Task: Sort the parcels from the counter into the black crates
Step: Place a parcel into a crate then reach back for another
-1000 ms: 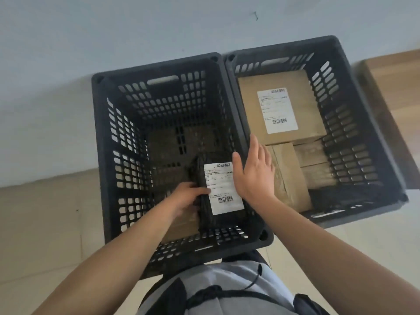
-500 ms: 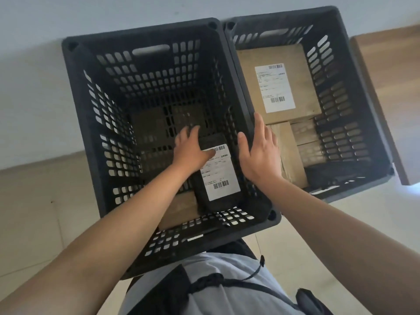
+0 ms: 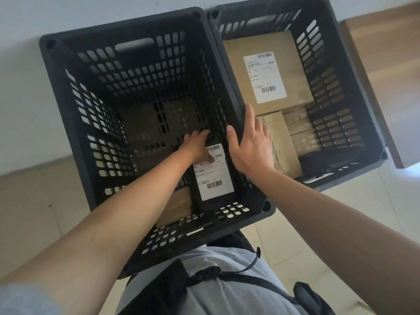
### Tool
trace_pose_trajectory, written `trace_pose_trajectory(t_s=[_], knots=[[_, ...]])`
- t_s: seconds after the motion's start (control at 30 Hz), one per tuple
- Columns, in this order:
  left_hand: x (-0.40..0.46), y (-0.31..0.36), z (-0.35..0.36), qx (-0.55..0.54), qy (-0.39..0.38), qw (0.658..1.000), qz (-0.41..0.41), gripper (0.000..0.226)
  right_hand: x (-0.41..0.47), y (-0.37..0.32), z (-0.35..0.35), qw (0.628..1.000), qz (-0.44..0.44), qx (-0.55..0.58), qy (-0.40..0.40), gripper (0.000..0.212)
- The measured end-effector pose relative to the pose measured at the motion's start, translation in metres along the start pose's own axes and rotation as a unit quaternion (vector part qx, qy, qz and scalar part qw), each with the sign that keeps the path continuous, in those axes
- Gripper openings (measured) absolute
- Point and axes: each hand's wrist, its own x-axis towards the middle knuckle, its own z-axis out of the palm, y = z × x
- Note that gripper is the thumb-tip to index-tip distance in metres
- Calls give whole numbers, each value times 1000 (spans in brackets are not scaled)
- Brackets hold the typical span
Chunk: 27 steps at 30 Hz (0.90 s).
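Two black crates stand side by side on the floor, the left crate (image 3: pixel 75 105) and the right crate (image 3: pixel 363 92). A black parcel (image 3: pixel 214 178) with a white label lies at the near right of the left crate, partly on a brown parcel (image 3: pixel 177 205). My left hand (image 3: pixel 197 146) holds the black parcel's far end, fingers over its edge and thumb on the label. My right hand (image 3: pixel 250 144) rests with straight fingers on the shared rim between the crates. In the right crate lie a labelled cardboard box (image 3: pixel 268 53) and smaller taped boxes (image 3: pixel 281 142).
A wooden surface (image 3: pixel 386 64) borders the right crate on the right. A pale wall runs behind the crates and beige floor tiles (image 3: pixel 29 212) lie around them. A dark bag (image 3: pixel 329 162) sits at the near end of the right crate.
The black parcel has gone lower into the left crate. My left hand has slid from its side to its far end. My right hand has stayed at the shared rim.
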Motion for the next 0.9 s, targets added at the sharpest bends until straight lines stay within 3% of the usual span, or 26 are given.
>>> trace_pose_trajectory(t_s=[0.57,0.7,0.9], knots=[[-4,-10,5,-50,25,998,-11,105,1,3,2,1000,-3,14,5,74],[-17,-17,4,-109,104,988,15,103,0,3,2,1000,-2,19,9,75],[-89,-34,-11,-322,253,912,-5,65,-8,-2,-4,999,13,39,8,77]])
